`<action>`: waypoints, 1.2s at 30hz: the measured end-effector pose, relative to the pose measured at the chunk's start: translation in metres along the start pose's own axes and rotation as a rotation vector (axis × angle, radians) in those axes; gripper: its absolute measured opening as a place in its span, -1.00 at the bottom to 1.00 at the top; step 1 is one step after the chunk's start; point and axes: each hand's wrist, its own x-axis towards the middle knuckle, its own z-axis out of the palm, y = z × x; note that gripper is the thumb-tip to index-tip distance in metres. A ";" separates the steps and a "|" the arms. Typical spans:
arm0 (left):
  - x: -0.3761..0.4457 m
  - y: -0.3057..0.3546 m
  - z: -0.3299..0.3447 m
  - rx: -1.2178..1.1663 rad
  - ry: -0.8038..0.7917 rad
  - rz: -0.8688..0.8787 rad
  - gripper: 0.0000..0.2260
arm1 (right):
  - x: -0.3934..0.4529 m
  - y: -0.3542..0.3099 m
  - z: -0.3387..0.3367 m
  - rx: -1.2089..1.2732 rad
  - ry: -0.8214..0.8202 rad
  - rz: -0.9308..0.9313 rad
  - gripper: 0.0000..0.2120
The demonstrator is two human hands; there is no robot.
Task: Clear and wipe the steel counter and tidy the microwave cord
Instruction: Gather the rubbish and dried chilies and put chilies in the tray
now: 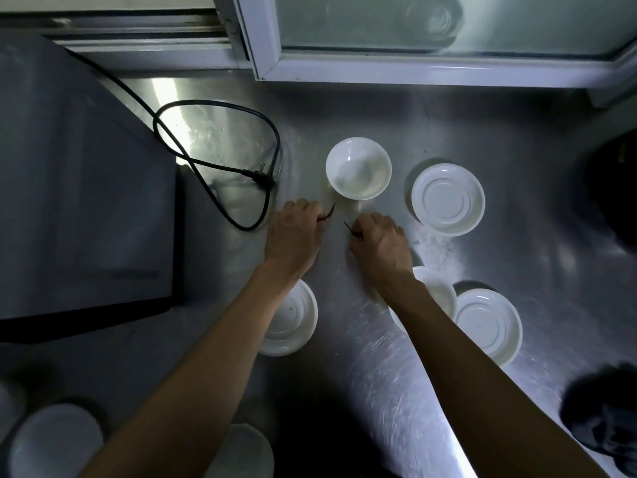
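Our left hand (294,232) pinches a small dark red scrap (330,212), a dried chilli by the look of it, its curved tip poking out toward the bowl. Our right hand (377,241) is curled the same way round a thinner dark scrap (350,229); what it is we cannot tell. Both hands sit low over the steel surface (362,357), near each other, in the middle of it.

Nearest us, under the forearms, lie white lids: one (296,322) beneath the left arm, one (489,326) out to the right, with a dish (437,291) half hidden by the right wrist. More white pieces sit in shadow at the near left edge.

Just beyond the hands stands an open white bowl (358,172), the closer to our left hand. To its right lies another lid (448,199), with a patch of dark crumbs (431,243) on the steel below it.

The cord (220,157) lies to the left of the left hand and farther back, a loose black loop whose long axis runs from the microwave (79,188) toward the bowl. Its plug (260,177) rests unplugged, just up-left of the left hand, so that hand is the nearer one for gathering it. We judge the clearing is under way, with wiping and cord not yet done.
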 end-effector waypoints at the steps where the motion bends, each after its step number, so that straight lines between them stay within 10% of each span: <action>1: -0.006 0.002 -0.004 -0.045 -0.013 -0.001 -0.85 | -0.004 0.000 -0.005 0.020 0.023 -0.007 -0.95; 20: -0.146 0.008 -0.072 -0.154 0.081 0.133 -0.95 | -0.146 -0.041 -0.072 0.165 0.161 -0.106 -0.95; 36: -0.312 0.028 -0.113 0.066 0.285 -0.101 -0.76 | -0.244 -0.068 -0.078 0.339 0.090 -0.421 -0.85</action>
